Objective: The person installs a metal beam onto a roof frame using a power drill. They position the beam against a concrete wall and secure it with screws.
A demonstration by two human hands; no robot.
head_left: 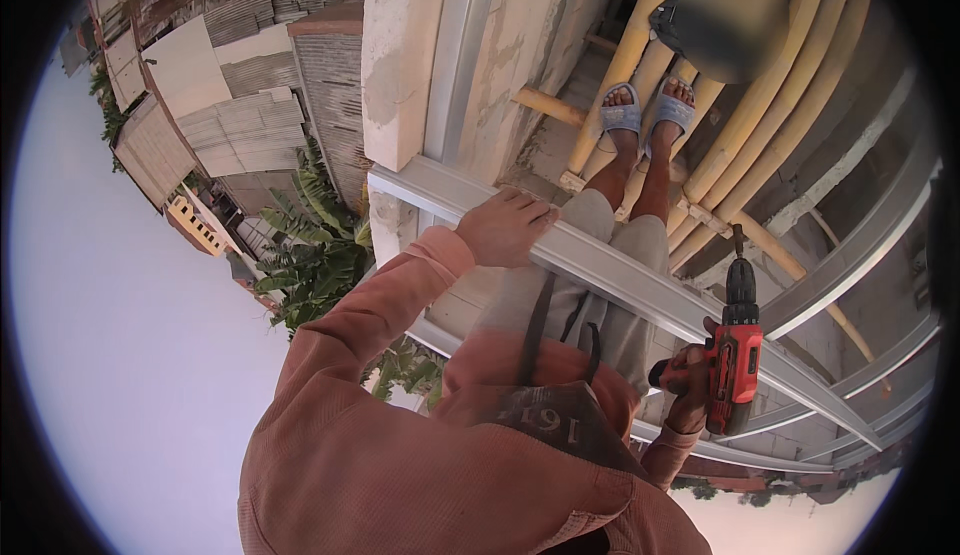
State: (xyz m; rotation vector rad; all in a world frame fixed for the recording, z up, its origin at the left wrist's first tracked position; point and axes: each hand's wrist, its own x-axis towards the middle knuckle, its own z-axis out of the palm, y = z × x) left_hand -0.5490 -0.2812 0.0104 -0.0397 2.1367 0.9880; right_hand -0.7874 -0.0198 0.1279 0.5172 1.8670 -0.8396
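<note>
My left hand point(507, 227) is closed over a long silvery metal channel point(630, 280), close to the end that rests by a concrete pillar. This channel slants from the pillar down to the lower right, passing in front of my legs. In my right hand point(688, 387) is a red and black cordless drill point(735, 375), gripped by its handle. The drill's chuck and bit point away from me, just past the channel, and the bit touches nothing that I can see.
Yellow bamboo poles point(740, 160) form a platform under my sandalled feet. A rough concrete pillar point(405, 65) stands at the left, with banana plants point(310, 240) and corrugated roofs point(235, 125) far below. More metal channels point(850, 255) cross at the right. A blurred round patch hides part of the platform.
</note>
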